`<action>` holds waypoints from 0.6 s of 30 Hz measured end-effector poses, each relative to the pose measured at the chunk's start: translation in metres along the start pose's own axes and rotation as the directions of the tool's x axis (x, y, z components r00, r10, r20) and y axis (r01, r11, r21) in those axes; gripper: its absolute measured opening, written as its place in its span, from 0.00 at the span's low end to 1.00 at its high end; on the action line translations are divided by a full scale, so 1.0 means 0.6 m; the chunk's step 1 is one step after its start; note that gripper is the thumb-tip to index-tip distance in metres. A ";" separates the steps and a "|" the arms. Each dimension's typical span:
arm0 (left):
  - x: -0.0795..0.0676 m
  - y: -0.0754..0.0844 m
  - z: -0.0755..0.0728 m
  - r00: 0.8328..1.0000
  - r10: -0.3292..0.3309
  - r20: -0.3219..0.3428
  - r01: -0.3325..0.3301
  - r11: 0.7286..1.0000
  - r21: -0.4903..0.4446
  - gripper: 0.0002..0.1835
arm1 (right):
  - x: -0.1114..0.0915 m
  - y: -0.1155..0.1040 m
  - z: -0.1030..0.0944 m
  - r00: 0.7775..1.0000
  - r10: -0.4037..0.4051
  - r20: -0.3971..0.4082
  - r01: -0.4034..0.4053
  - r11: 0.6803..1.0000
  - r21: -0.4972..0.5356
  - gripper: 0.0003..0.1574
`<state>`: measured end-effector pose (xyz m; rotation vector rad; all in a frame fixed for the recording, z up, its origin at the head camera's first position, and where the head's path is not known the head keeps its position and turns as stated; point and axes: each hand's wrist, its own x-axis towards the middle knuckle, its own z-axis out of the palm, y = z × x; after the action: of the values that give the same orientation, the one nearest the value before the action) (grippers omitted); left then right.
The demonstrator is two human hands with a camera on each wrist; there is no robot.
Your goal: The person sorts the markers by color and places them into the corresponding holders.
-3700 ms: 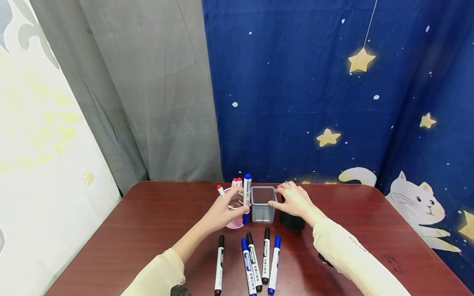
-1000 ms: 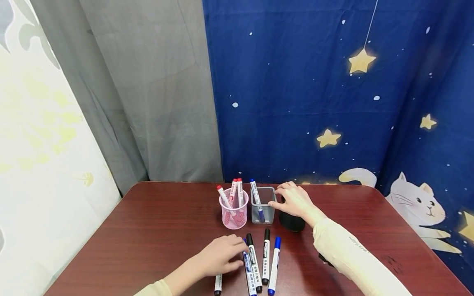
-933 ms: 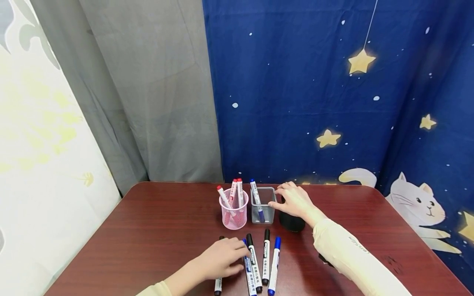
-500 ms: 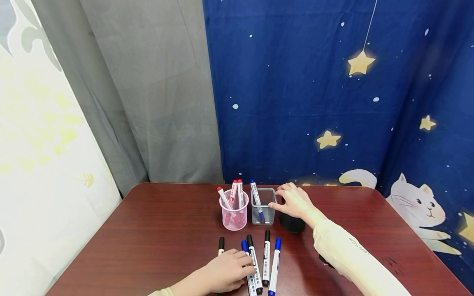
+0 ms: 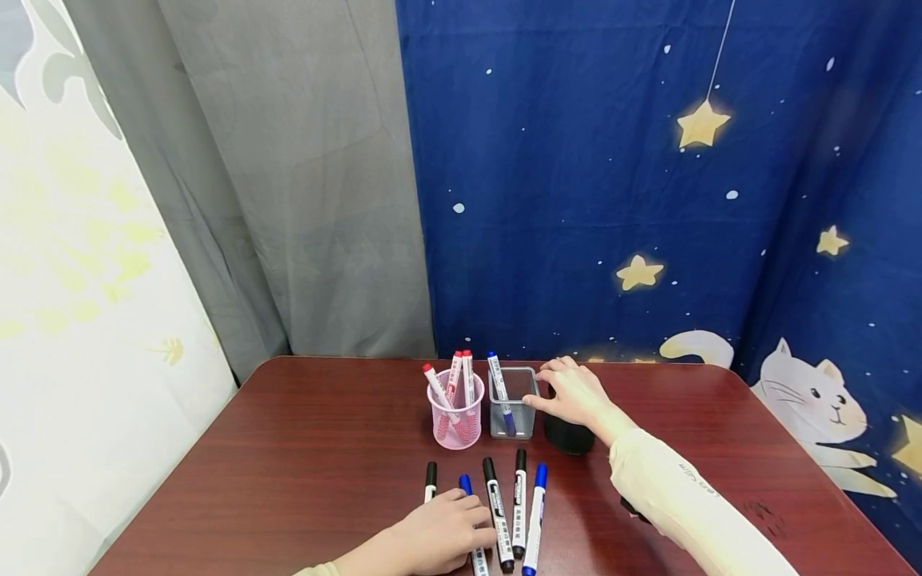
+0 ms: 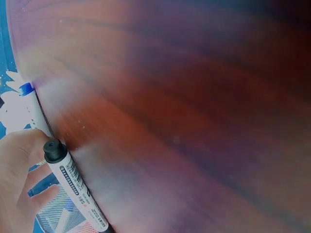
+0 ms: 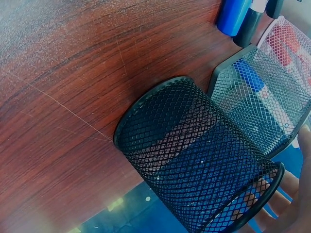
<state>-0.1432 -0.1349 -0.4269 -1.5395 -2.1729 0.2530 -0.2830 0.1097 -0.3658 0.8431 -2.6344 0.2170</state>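
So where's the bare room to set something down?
Broad bare table lies left of the pink cup; another patch lies right of the right hand, behind its sleeve. The front middle is crowded: loose markers beside the left hand.

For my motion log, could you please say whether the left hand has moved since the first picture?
Yes: the left hand has moved down the head view, away from the pink cup.

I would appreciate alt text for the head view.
A person's left grip touches one of five markers on a table, right grip over a black holder; a pink cup holds three red-capped markers, a gray holder one blue-capped marker.
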 end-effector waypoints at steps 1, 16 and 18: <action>0.000 0.001 0.000 1.000 0.000 -0.001 0.000 1.000 -0.003 0.11 | 0.000 0.000 0.000 1.000 0.000 -0.001 0.000 1.000 0.000 0.32; -0.001 0.001 -0.003 0.999 0.039 -0.006 -0.038 0.999 0.010 0.13 | 0.001 0.002 0.003 1.000 0.002 0.002 -0.002 1.000 0.002 0.32; 0.000 0.000 -0.006 0.999 0.037 -0.015 -0.037 0.999 0.008 0.12 | 0.001 0.002 0.003 1.000 0.002 0.001 -0.002 1.000 0.003 0.32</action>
<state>-0.1414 -0.1352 -0.4235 -1.5736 -2.1308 0.2611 -0.2849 0.1098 -0.3674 0.8411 -2.6364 0.2214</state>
